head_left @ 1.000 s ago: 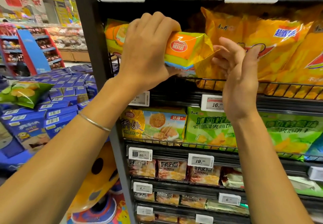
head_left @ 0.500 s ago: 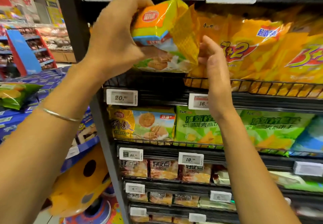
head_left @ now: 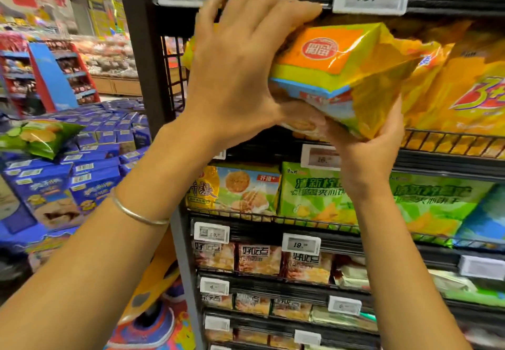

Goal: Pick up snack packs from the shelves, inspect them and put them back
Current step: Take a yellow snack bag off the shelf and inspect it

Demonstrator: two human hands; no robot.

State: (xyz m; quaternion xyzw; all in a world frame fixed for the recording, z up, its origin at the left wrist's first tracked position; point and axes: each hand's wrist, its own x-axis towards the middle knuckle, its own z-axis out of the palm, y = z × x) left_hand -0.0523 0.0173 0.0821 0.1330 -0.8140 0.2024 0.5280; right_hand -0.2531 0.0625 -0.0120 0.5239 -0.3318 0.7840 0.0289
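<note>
Orange snack pack [head_left: 336,60] gripped by left hand [head_left: 240,76] above, right hand [head_left: 374,142] below

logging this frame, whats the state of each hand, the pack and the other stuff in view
left hand: grips the pack from its left end
right hand: holds the pack from beneath
pack: held up off the shelf, tilted, sealed
yellow bags: upright on the shelf behind the wire rail
green packs: standing on the next shelf down
bangle: on the left wrist
green bag: lying on the blue boxes
</note>
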